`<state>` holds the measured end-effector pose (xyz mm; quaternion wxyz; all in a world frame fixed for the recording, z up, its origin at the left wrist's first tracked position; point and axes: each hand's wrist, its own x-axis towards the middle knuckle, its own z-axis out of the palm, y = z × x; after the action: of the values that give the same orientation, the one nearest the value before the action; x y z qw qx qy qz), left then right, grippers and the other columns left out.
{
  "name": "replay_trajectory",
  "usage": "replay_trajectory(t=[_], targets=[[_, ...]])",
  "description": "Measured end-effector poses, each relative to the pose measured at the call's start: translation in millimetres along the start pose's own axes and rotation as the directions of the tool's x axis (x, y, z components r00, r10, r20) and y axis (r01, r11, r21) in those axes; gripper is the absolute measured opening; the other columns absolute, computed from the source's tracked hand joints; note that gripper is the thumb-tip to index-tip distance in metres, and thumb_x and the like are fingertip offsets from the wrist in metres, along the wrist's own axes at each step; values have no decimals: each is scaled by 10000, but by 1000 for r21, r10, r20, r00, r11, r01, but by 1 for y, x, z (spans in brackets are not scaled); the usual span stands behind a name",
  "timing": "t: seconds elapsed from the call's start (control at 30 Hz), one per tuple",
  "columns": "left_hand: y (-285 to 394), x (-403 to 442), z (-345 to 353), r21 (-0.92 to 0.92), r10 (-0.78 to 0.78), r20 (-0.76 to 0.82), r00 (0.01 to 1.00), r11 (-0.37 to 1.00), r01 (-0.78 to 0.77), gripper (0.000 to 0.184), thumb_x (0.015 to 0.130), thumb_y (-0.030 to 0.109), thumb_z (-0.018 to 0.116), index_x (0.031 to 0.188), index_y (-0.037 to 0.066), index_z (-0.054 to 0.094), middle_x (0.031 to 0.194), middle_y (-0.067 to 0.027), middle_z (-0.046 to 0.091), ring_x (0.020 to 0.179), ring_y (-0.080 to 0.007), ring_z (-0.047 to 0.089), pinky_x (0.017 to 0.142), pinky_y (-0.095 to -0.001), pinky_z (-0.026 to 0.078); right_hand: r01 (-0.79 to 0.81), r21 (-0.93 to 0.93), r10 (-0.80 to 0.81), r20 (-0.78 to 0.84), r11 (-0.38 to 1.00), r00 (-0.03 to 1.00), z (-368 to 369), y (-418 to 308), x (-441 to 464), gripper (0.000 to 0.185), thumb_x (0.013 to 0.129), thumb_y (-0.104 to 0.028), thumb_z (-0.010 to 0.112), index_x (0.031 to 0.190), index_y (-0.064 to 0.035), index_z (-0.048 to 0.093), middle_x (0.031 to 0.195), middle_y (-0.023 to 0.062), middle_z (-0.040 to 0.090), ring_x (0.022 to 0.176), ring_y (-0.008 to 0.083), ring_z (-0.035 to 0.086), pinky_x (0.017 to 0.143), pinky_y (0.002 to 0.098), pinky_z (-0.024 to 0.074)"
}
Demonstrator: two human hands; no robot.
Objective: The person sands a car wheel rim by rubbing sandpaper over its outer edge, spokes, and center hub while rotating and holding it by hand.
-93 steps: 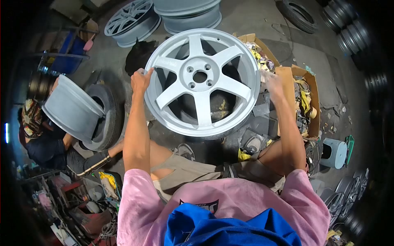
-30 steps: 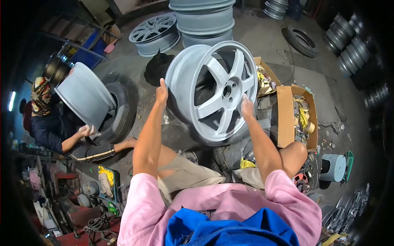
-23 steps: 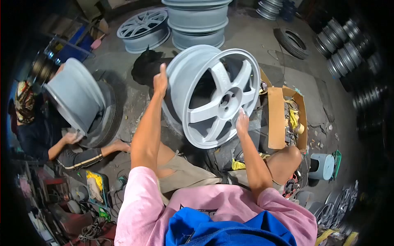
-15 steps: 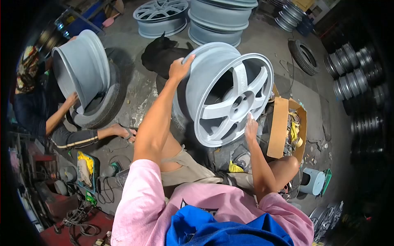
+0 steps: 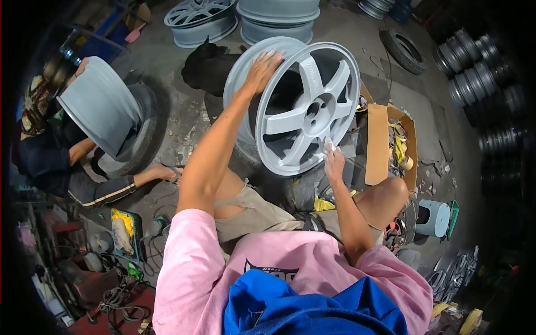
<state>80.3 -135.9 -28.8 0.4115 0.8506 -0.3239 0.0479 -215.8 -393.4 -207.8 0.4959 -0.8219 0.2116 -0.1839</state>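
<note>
The grey wheel (image 5: pixel 286 123) stands tilted in front of us, between our two hands, with its spoked face turned to the right and near side. Our left hand (image 5: pixel 263 70) lies on its outer wall, the fingers spread and closed around nothing; we think this flat grip steadies the upper part. Our right hand (image 5: pixel 334 163) is at the near edge of the face; we cannot tell if this grip is closed, but probably it prevents tipping. Underneath seems to be a dark tyre (image 5: pixel 244 152), perhaps as support. On the far left, a black dog (image 5: pixel 209 68) limits the room; on the right, a cardboard box (image 5: pixel 377 145) does the same. Farther left, another person (image 5: pixel 43 159) sits at a second wheel (image 5: pixel 103 106).
</note>
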Motion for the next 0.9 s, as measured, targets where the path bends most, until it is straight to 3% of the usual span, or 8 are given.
replay_trajectory(t=[0.2, 0.33, 0.43, 0.5, 0.6, 0.63, 0.73, 0.9], targets=[[16, -42, -19, 14, 220, -30, 975, 975, -220, 600, 1130, 421, 252, 1597, 62, 367, 1640, -202, 368, 1565, -354, 252, 1280, -480, 179, 15, -5, -15, -53, 1000, 998, -32, -38, 13, 404, 1100, -319, 539, 1151, 55, 683, 967, 68, 678, 839, 134, 645, 736, 286, 519], [34, -88, -36, -40, 12, 58, 998, 999, -9, 711, 1129, 478, 204, 1598, -52, 276, 1666, -228, 297, 1564, -359, 247, 1280, -418, 206, -52, 327, 93, -112, 944, 989, -34, -77, 10, 343, 1091, -251, 554, 1114, 49, 720, 930, 70, 638, 828, 172, 730, 655, 299, 520], [46, -127, -45, 157, -384, 88, 919, 917, 368, 798, 1100, 568, 236, 1535, -79, 404, 1601, -255, 404, 1523, -390, 333, 1253, -427, 261, -67, 320, 82, -34, 945, 996, -20, -65, 3, 418, 1090, -307, 552, 1221, 66, 688, 1025, 112, 676, 873, 209, 757, 694, 304, 572], [49, -142, -55, 413, -664, 365, 652, 743, 526, 866, 1060, 657, 273, 1296, -80, 662, 1369, -297, 621, 1401, -426, 498, 1187, -458, 354, -63, 303, 62, 12, 951, 998, -11, -67, -5, 469, 1093, -345, 542, 1250, 78, 670, 1107, 146, 702, 878, 228, 755, 724, 318, 593], [51, -147, -77, 393, -567, 519, 640, 823, 411, 869, 1043, 677, 322, 956, -59, 776, 1059, -306, 732, 1198, -456, 643, 1098, -511, 430, -39, 226, 37, 11, 973, 999, -10, -91, -10, 434, 1086, -316, 556, 1230, 74, 682, 1048, 161, 707, 894, 233, 747, 758, 332, 575], [44, -140, -82, 450, -502, 353, 789, 831, 328, 836, 1029, 675, 390, 827, -46, 761, 926, -287, 743, 1039, -453, 705, 992, -521, 504, 92, 127, -86, -51, 988, 995, -15, -103, -4, 384, 1069, -288, 576, 1161, 68, 685, 979, 186, 689, 863, 292, 720, 749, 375, 544], [83, -113, -117, 350, -484, 229, 845, 851, 392, 777, 1008, 661, 494, 927, -59, 778, 881, -285, 742, 882, -382, 743, 870, -435, 557, 349, -128, -366, -148, 928, 919, -35, -158, 23, 301, 1031, -243, 623, 1038, 46, 704, 885, 226, 672, 846, 401, 653, 786, 462, 493], [204, -112, -90, 340, -84, 38, 996, 938, 66, 578, 990, 565, 584, 822, 50, 784, 749, -182, 728, 727, -407, 712, 729, -509, 552, 756, -297, -806, -97, 583, 584, -50, -309, 123, 210, 995, -189, 660, 1100, -47, 773, 1034, 165, 702, 923, 360, 679, 804, 430, 524]])
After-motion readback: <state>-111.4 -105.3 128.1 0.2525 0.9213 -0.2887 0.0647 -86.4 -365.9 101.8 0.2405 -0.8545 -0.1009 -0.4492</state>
